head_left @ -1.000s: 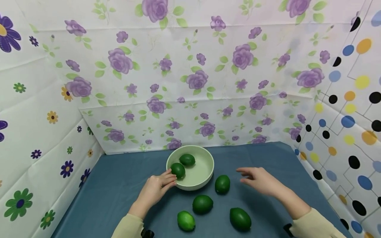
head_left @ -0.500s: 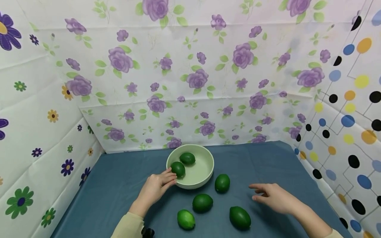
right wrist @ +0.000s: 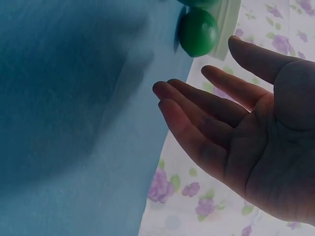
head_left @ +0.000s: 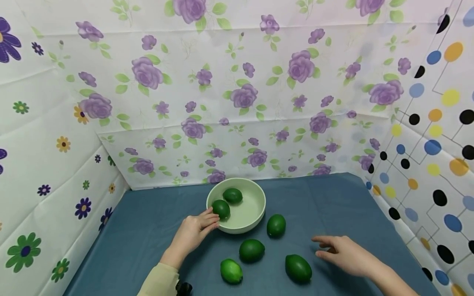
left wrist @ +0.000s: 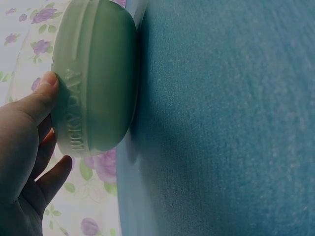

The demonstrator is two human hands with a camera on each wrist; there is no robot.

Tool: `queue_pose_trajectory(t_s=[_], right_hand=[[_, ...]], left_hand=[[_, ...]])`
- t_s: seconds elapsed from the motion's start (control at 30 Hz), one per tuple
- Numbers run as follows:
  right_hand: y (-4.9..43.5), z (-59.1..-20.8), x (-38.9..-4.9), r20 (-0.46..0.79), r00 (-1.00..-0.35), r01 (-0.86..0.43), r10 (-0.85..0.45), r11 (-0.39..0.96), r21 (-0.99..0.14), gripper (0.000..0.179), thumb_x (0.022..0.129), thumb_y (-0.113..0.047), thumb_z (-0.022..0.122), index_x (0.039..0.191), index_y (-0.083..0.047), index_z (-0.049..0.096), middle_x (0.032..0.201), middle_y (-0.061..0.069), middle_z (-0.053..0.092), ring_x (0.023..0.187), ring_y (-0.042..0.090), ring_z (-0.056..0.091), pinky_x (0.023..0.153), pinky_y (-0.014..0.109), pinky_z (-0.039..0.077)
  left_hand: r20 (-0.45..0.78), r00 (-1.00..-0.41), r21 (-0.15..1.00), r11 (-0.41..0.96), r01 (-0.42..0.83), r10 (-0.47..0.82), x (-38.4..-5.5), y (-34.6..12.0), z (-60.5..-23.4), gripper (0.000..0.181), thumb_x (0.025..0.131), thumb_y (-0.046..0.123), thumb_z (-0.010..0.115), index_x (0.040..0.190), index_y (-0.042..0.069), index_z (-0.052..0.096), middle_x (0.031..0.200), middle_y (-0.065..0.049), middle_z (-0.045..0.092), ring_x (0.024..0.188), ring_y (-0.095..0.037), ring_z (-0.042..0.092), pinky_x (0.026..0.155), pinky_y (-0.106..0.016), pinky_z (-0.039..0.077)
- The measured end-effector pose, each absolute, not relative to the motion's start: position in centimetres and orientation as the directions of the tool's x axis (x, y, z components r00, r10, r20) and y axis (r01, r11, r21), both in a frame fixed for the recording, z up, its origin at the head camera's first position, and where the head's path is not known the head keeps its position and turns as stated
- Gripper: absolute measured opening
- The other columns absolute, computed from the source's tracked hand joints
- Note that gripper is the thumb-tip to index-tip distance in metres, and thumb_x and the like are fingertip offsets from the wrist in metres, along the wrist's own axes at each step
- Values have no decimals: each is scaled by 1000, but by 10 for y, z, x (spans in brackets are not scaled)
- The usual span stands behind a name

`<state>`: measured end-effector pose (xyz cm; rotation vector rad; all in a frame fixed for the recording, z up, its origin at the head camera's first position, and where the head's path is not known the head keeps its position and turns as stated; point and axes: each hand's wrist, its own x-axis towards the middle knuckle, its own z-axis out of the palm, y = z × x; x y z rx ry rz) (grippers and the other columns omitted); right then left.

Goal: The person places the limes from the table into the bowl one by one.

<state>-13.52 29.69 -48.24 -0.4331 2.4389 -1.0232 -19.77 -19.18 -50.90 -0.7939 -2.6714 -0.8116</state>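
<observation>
The pale green bowl [head_left: 247, 213] stands toward the back of the table with two green limes, one lime [head_left: 232, 196] behind the other lime [head_left: 221, 209]. My left hand [head_left: 192, 232] holds the bowl's left rim, its fingertips over the edge beside the nearer lime. In the left wrist view, the thumb of the left hand [left wrist: 22, 142] lies at the rim of the bowl [left wrist: 106, 78], which has raised lettering. My right hand [head_left: 348, 255] hovers at the right with fingers loosely extended, holding nothing. Nearest to it is a dark lime [head_left: 298, 268] on the table.
More limes lie in front of the bowl: one lime [head_left: 276, 225] by its right side, another lime [head_left: 252, 250] at the middle, and a lighter lime [head_left: 231, 271] nearer the front. A blue cloth [head_left: 148, 230] covers the table. Floral sheeting [head_left: 244, 135] hangs behind.
My right hand has moved back, right and toward the viewer, away from the bowl side. The left hand, bowl and limes keep their places.
</observation>
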Motion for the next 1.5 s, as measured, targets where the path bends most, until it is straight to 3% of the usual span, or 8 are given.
queue_pose_trajectory(t_s=[0.37,0.7,1.27,1.5], right_hand=[[294,-482,-130,-273,-837,-131,-473,658,-741,56,106,-33,71,150,-1,61,135,24,69,120,41,70,90,56,63],[283,-484,-127,-258,-817,-154,-515,626,-764,53,106,-32,72,149,-2,63,135,25,69,109,34,74,85,50,65],[253,-481,-126,-325,-784,-138,-529,659,-740,55,103,-38,74,149,-10,64,140,20,68,108,35,75,88,57,63],[246,-484,-127,-326,-791,-188,-517,714,-674,59,100,-45,77,148,-14,66,128,4,75,92,14,72,76,47,62]], left_hand=[[379,-822,444,696,564,425,-198,-192,-509,31,98,27,80,126,14,83,127,3,77,138,-18,60,106,-45,57],[366,-828,448,700,556,425,-198,-190,-506,31,98,27,80,126,15,83,127,3,77,138,-19,60,106,-46,57],[327,-849,456,717,526,415,-194,-193,-509,31,98,29,80,126,16,83,128,3,77,139,-18,59,106,-46,57],[341,-841,455,710,538,419,-195,-192,-507,31,98,29,80,126,16,83,128,3,77,138,-18,60,106,-45,58]])
